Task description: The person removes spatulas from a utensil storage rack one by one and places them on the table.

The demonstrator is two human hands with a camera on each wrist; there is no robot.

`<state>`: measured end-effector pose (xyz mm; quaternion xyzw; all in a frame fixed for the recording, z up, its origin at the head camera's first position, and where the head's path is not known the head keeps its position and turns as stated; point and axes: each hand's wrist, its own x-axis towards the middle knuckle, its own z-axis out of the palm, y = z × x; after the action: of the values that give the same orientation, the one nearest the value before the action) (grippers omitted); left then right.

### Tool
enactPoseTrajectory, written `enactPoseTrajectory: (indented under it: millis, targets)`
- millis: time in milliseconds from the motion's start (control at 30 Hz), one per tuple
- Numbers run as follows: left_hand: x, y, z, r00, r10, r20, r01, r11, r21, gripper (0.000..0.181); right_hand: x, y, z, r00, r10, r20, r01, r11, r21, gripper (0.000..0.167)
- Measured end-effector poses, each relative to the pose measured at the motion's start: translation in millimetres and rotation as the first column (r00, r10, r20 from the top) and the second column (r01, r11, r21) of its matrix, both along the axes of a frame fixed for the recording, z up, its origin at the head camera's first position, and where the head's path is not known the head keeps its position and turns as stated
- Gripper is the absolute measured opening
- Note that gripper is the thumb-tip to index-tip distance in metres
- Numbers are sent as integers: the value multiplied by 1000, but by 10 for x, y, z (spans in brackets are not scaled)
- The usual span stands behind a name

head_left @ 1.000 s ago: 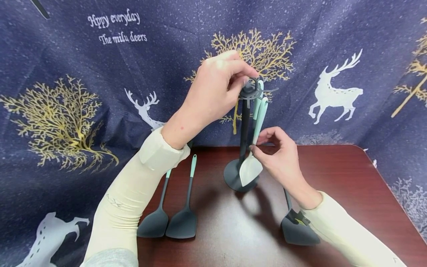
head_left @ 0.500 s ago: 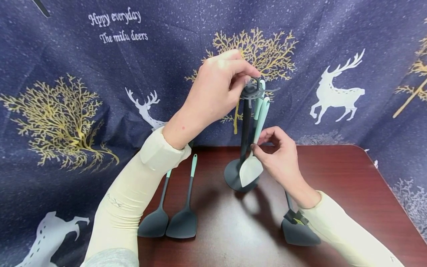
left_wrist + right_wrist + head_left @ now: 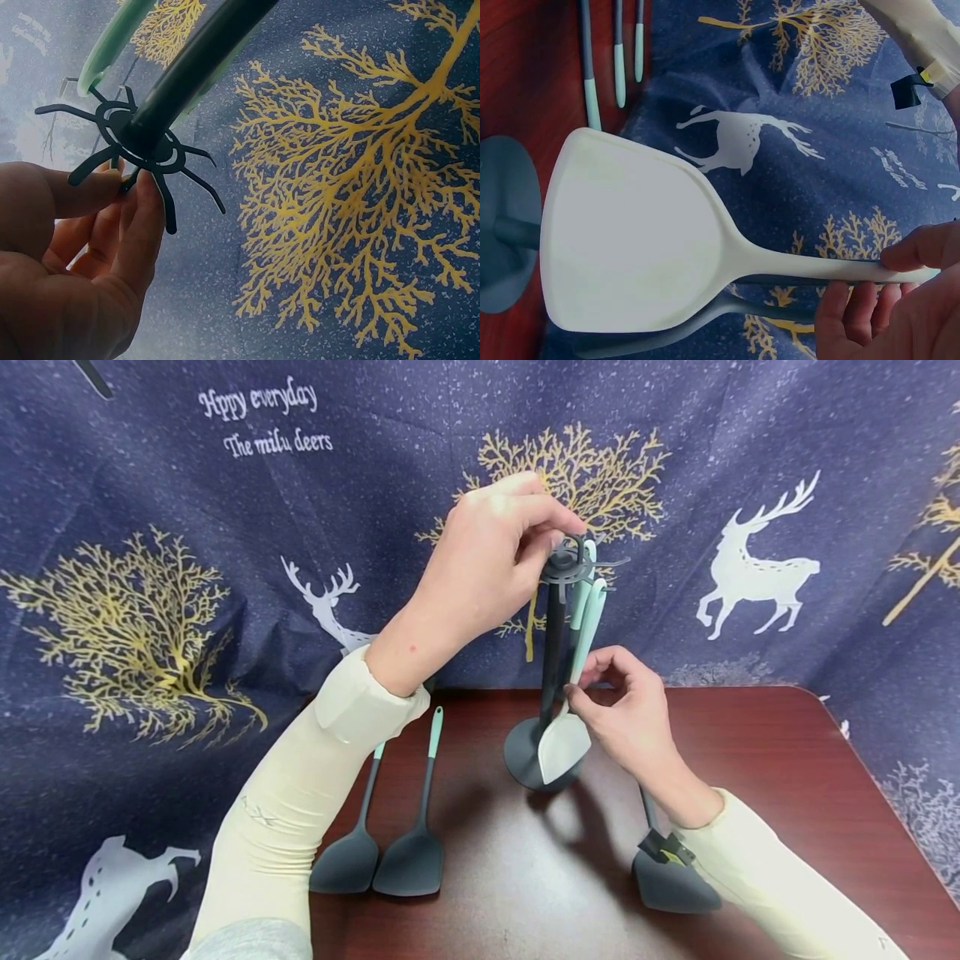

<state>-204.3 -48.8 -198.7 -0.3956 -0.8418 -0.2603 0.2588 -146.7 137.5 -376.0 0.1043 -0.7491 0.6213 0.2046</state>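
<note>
Head view: left hand (image 3: 491, 552), pinching the loop (image 3: 581, 550) atop one dark utensil stand (image 3: 553, 660); right hand (image 3: 628, 706), pinching one white spatula (image 3: 566, 747) by its neck, blade before the stand's base (image 3: 522, 756). Left wrist view: radial hooks (image 3: 165, 206), mint handle (image 3: 112, 45) at one. Right wrist view: same neck, pinched; dark utensil (image 3: 727, 304) behind.

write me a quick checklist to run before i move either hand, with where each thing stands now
1. Left hand steadying the rack at its top: ok
2. Rack base flat on the table: ok
3. Right hand pinching the white spatula by its shaft: ok
4. White spatula's handle fully seated on a hook: cannot tell
5. Bare hooks left on the rack: ok
6. Right sleeve not overlapping the dark spatula in the head view: not ok
</note>
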Motion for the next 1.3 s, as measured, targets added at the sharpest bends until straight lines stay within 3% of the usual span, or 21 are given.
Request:
enactPoseTrajectory:
  millis: [400,1300]
  targets:
    - [-3,-3,-8,1000,6,-1,-6,1000,-6,28,25,10,24,1000,-11,14,11,999,47,21]
    - [-6,-4,-1,1000,2,5,-2,1000,0,30,37,9,8,998,-40,-38,42,996,76,22]
